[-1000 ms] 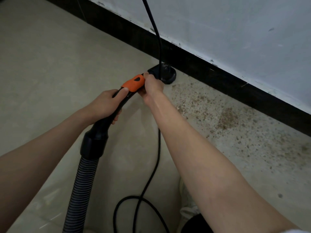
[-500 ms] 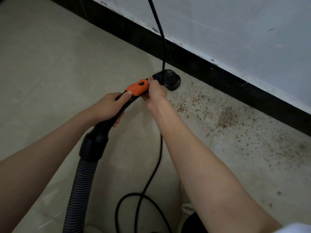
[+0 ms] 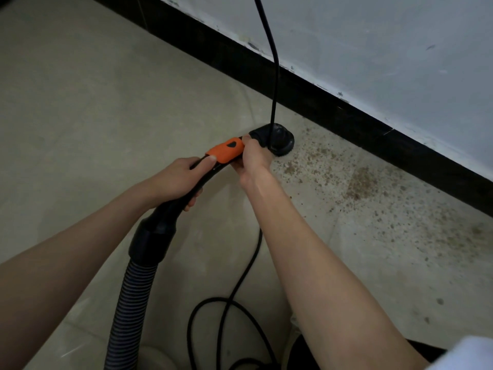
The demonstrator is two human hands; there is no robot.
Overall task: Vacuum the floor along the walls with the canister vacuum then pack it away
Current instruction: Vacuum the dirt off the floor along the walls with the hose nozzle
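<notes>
Ribbed hose rises from lower left to the black handle. Left hand fingers grasp the handle; right hand fingers grasp beside the orange collar. Round nozzle rests on the floor near the black baseboard. Power cord crosses the nozzle. Brown debris lies right. No legible markings.

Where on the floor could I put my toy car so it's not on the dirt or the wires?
The pale floor left of the left hand, up to the black skirting, is bare. Right of the round nozzle, brown grit runs along the wall. Near the bottom, the ribbed hose and looped black cord crowd the floor.
</notes>
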